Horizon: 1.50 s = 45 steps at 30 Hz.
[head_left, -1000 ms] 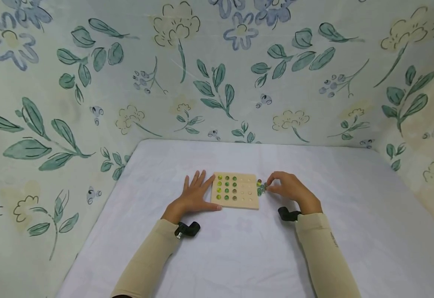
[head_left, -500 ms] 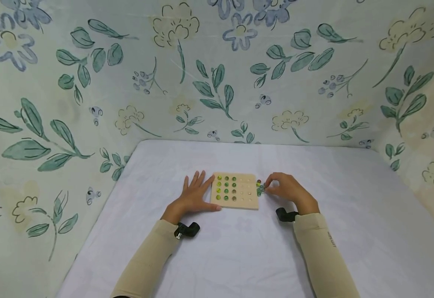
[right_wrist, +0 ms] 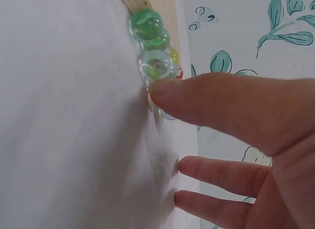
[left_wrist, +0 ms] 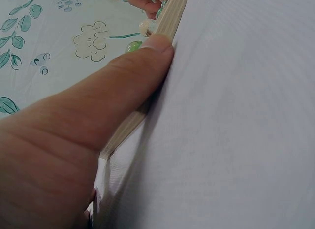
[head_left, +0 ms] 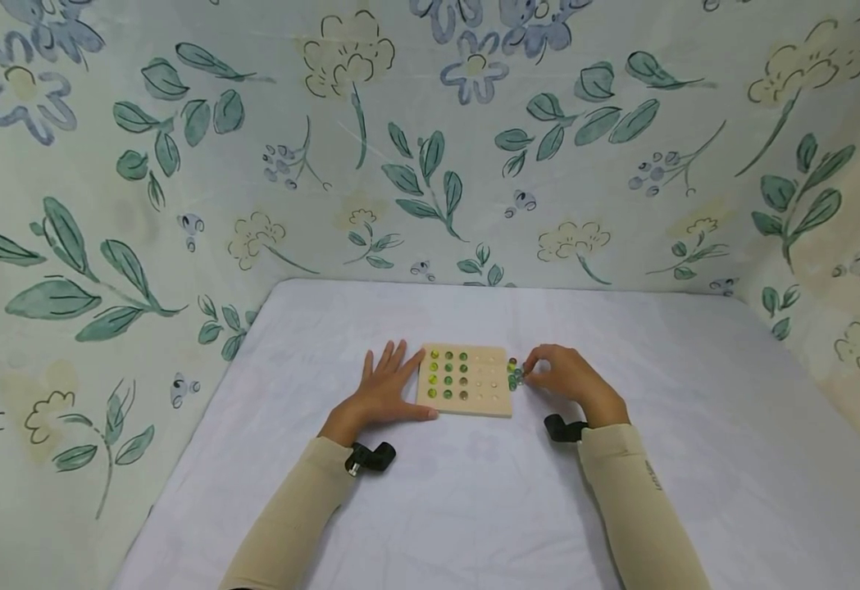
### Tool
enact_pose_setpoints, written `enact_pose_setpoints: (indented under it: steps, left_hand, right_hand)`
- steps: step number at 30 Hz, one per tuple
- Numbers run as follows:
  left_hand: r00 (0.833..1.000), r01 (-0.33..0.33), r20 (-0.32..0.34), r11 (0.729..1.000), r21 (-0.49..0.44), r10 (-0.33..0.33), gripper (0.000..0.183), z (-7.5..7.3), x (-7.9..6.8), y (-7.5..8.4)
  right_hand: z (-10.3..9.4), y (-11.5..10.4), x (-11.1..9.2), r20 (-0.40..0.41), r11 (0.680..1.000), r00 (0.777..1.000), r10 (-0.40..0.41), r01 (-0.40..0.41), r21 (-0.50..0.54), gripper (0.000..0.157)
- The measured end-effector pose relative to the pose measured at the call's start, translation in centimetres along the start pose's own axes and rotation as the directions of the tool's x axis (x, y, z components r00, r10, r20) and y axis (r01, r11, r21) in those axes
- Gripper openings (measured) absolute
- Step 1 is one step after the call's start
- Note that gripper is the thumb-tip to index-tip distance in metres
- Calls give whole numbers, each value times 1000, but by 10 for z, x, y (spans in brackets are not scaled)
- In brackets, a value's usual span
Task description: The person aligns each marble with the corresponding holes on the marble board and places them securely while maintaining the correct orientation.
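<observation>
My left hand (head_left: 379,395) lies with fingers spread at the left end of a pale wooden board (head_left: 485,403). In the left wrist view its thumb (left_wrist: 123,74) presses along the board's near edge. Yellow-green, green and brownish marbles (head_left: 448,381) fill the three left columns of hollows; the columns to the right are bare. Against the board's right edge lies a small cluster of loose glass marbles (right_wrist: 146,24), green, clear, yellow and red. There my right hand (head_left: 575,381) pinches a clear marble (right_wrist: 170,114) between thumb and index finger, mostly hidden by the thumb.
A white cloth (head_left: 430,500) covers the table. A flower-patterned curtain (head_left: 430,164) stands behind it and at both sides. Black wrist cameras sit on both wrists, the left camera (head_left: 372,457) and the right camera (head_left: 566,428).
My right hand has shifted slightly left, closer to the board, at the loose marbles. The left hand and the board have stayed in place.
</observation>
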<state>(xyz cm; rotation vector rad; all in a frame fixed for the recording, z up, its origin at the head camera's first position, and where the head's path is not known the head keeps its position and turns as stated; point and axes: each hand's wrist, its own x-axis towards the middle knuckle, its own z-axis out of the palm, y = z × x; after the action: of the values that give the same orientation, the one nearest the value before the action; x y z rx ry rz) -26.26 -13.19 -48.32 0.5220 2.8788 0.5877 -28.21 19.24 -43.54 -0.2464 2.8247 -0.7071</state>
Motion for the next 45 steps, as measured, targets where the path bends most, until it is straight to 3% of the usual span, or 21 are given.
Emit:
enact_pose_setpoints:
  steps: [26,45]
  left_hand:
    - [1000,-1,-2,1000,-15,1,114,1,-1,0]
    - [1000,1,2,1000,0,-1,114,0,-3,-2]
  right_hand:
    - [-2,-3,-2,0,999,999,38,-38,-10,7]
    - [1,-1,3,-40,1000,999,-13,13,-12,10]
